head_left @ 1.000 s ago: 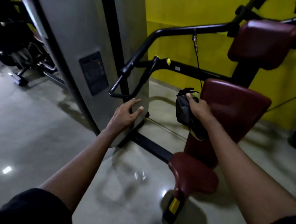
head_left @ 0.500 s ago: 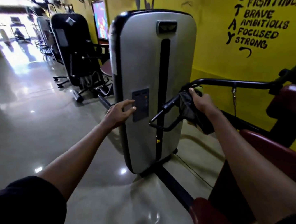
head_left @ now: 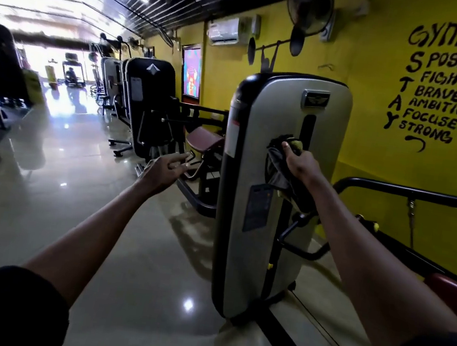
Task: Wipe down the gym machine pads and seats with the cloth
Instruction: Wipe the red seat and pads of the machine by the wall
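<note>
Right arm outstretched, centre-right of frame, right grip clutching dark cloth in front of grey weight-stack cover; left grip released, fingers loosely spread, mid-frame.

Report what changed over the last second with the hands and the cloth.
The left hand came off the grey weight-stack cover and now hangs in the air left of it, fingers loosely spread. The right hand carried the cloth up from beside the maroon back pad to in front of the cover. The view swung upward. Unchanged: the right hand's grip on the cloth.
</note>
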The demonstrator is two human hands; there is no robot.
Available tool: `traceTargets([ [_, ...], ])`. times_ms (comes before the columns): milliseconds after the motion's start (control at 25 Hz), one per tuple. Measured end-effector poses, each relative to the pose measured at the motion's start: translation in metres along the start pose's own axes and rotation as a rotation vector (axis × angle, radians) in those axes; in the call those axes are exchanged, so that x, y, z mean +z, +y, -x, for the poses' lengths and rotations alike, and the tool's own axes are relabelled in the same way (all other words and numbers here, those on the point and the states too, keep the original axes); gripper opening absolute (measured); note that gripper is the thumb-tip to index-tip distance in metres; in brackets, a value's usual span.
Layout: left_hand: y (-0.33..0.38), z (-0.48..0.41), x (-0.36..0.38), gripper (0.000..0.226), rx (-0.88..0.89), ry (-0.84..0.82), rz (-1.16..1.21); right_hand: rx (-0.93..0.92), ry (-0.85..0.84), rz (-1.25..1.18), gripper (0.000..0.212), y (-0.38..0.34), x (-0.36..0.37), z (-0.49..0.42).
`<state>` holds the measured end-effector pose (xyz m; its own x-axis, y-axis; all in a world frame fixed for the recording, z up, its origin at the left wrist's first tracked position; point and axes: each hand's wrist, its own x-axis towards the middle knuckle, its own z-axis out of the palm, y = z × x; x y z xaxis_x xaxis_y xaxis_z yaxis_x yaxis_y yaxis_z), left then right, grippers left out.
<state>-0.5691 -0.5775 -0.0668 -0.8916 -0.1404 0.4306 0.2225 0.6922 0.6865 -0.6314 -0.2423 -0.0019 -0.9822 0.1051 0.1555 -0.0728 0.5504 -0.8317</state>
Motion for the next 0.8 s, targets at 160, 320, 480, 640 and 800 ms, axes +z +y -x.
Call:
traceTargets([
  [160, -0.048, -0.031, -0.054, 0.047, -0.037, 0.027, -0.034, -0.011, 0.001, -0.002, 0.077, -0.050, 0.064, -0.014],
  [320, -0.098, -0.072, -0.077, 0.041, -0.017, 0.041, -0.060, -0.022, -0.020, 0.015, 0.073, -0.079, 0.129, -0.044],
  [480, -0.152, -0.130, -0.087, 0.042, -0.034, 0.034, -0.067, -0.026, -0.021, 0.026, 0.073, -0.100, 0.185, -0.095],
  [640, -0.196, -0.198, -0.091, 0.041, -0.023, 0.048, -0.079, -0.064, -0.012, 0.010, 0.062, -0.117, 0.238, -0.157],
  [800, -0.246, -0.276, -0.103, 0.038, -0.057, 0.042, -0.075, -0.042, 0.019, 0.049, 0.071, -0.139, 0.290, -0.226],
])
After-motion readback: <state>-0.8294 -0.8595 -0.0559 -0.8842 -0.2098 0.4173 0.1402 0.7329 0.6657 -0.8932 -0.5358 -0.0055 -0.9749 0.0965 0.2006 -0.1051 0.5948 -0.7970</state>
